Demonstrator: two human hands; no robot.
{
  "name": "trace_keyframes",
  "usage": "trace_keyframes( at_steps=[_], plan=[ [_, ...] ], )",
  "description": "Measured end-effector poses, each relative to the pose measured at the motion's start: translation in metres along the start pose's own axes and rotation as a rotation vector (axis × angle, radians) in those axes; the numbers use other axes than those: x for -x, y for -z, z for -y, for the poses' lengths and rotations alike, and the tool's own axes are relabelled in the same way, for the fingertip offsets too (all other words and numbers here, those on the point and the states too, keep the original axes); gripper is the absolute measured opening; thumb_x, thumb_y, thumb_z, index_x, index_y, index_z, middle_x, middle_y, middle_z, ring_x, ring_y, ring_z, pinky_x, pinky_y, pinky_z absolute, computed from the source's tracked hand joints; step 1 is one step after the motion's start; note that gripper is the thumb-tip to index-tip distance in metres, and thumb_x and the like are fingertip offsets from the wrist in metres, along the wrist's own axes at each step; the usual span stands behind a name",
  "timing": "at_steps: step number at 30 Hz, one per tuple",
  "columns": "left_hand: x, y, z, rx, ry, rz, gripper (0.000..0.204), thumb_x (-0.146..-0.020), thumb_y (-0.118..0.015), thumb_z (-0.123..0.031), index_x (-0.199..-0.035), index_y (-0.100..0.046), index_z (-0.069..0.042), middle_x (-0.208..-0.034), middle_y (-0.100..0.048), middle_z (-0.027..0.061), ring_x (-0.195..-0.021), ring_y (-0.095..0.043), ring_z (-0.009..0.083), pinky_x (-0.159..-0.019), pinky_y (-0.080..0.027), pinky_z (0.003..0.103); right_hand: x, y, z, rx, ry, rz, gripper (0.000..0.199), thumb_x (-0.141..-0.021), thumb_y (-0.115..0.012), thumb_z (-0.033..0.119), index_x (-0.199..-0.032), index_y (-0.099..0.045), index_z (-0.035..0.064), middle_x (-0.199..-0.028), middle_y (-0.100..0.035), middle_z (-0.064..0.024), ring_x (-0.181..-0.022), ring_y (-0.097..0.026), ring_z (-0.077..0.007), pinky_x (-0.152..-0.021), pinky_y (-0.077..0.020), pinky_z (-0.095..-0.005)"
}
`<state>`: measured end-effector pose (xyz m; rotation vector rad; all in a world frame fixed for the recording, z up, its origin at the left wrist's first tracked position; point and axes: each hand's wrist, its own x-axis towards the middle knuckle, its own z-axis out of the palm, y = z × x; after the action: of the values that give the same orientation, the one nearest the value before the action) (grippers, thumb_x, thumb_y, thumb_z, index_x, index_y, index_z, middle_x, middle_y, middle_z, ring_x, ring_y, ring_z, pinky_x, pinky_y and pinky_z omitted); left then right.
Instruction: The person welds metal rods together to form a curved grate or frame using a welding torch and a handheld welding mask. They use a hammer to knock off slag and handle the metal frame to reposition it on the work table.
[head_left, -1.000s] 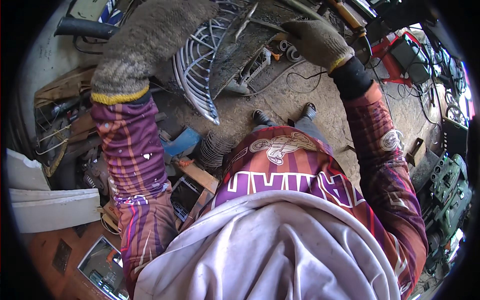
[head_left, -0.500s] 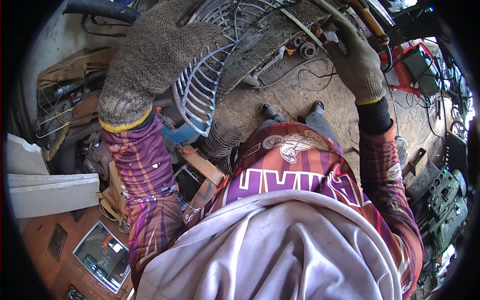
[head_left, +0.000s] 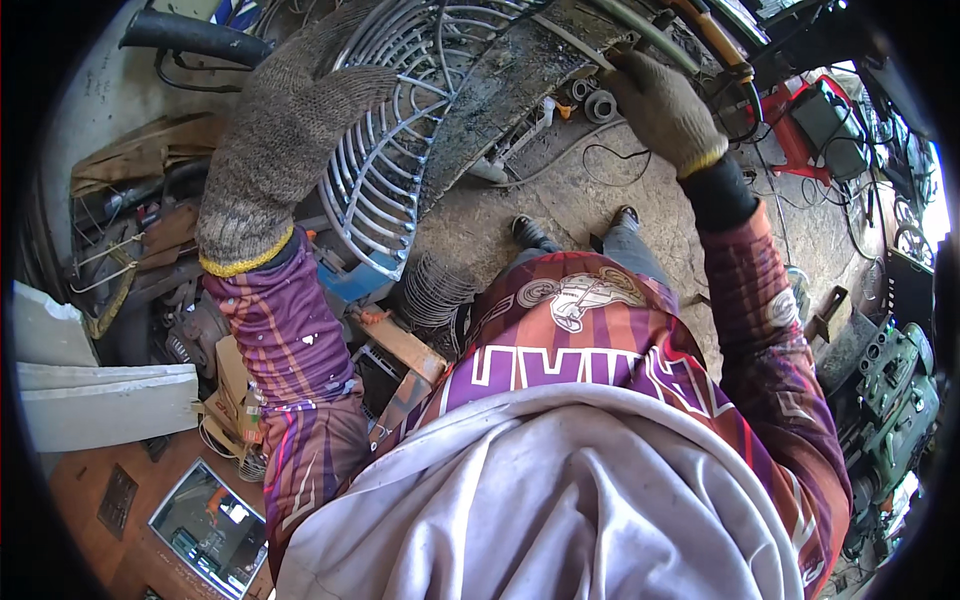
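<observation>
My left hand (head_left: 270, 140), in a grey-brown knit glove, is at the left side of a curved grille of bright metal rods (head_left: 375, 175). Its thumb lies along the rods, and the hand appears closed on the grille's edge; its fingertips run out at the top of the view. To the right, my right hand (head_left: 665, 110) wears a lighter knit glove. Its fingers are bent together at the end of a narrow flat metal strip (head_left: 570, 38), which reaches to the grille's far side. Beneath both is a dirty, dark worktop (head_left: 490, 115).
A tool with an orange handle (head_left: 715, 32) and a cable is beyond my right hand. Metal rings (head_left: 600, 106) lie near the worktop edge. Below the grille are a blue box (head_left: 355, 282) and a wire coil (head_left: 440, 290). A green machine (head_left: 890, 400) stands at right.
My right hand has moved left and a little up with the strip's end, its fingers drawn closer together. The view has shifted slightly, and my left thumb sits farther left on the grille.
</observation>
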<state>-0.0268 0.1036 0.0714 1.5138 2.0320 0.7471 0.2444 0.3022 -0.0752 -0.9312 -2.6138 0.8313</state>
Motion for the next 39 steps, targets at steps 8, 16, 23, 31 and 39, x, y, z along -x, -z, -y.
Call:
trace_keyframes(
  at_steps=[8, 16, 23, 31, 39],
  plan=[
    [-0.006, -0.007, -0.043, -0.007, 0.068, -0.019, 0.063, -0.086, -0.060, -0.026, -0.141, -0.048, 0.002, -0.124, -0.061, 0.0186, -0.110, -0.057, 0.0252, -0.099, -0.042, 0.033, -0.031, 0.016, -0.006, 0.428, -0.021, -0.055, 0.020, -0.086, -0.062, 0.028, -0.092, -0.070, 0.0117, -0.081, -0.069, -0.0148, -0.076, -0.068, -0.0341, -0.066, -0.0533, -0.0452],
    [-0.023, -0.010, -0.058, 0.075, 0.102, -0.102, 0.060, -0.087, -0.060, -0.026, -0.138, -0.050, 0.004, -0.123, -0.062, 0.0208, -0.110, -0.059, 0.0278, -0.099, -0.042, 0.034, -0.007, 0.091, -0.004, 0.048, 0.128, -0.605, 0.027, -0.086, -0.070, 0.023, -0.108, -0.070, 0.0072, -0.086, -0.070, -0.0130, -0.080, -0.070, -0.0277, -0.071, -0.0551, -0.0383],
    [-0.030, -0.020, -0.055, 0.358, 0.275, -0.070, 0.071, -0.083, -0.062, -0.028, -0.143, -0.044, 0.006, -0.135, -0.056, 0.0144, -0.122, -0.052, 0.0218, -0.106, -0.036, 0.032, -0.089, 0.205, -0.254, -0.255, -0.333, -1.068, 0.044, -0.096, -0.062, 0.036, -0.121, -0.061, 0.0004, -0.106, -0.069, -0.0163, -0.094, -0.067, -0.0225, -0.084, -0.0525, -0.0340],
    [-0.023, -0.013, -0.049, 0.300, 0.449, -0.116, 0.065, -0.086, -0.064, -0.025, -0.142, -0.045, 0.004, -0.127, -0.061, 0.0130, -0.115, -0.058, 0.0188, -0.103, -0.043, 0.032, -0.151, 0.243, -0.369, -0.306, 0.125, -0.428, 0.047, -0.096, -0.050, 0.039, -0.126, -0.059, 0.0044, -0.109, -0.067, -0.0140, -0.098, -0.065, -0.0277, -0.084, -0.0529, -0.0434],
    [-0.017, -0.022, -0.045, 0.059, 0.456, -0.090, 0.063, -0.092, -0.066, -0.031, -0.143, -0.045, 0.000, -0.127, -0.062, 0.0129, -0.114, -0.061, 0.0185, -0.102, -0.046, 0.032, -0.136, 0.270, -0.384, 0.384, 0.102, -0.487, 0.047, -0.099, -0.055, 0.037, -0.133, -0.054, 0.0043, -0.121, -0.065, -0.0092, -0.105, -0.065, -0.0200, -0.093, -0.0514, -0.0338]
  ],
)
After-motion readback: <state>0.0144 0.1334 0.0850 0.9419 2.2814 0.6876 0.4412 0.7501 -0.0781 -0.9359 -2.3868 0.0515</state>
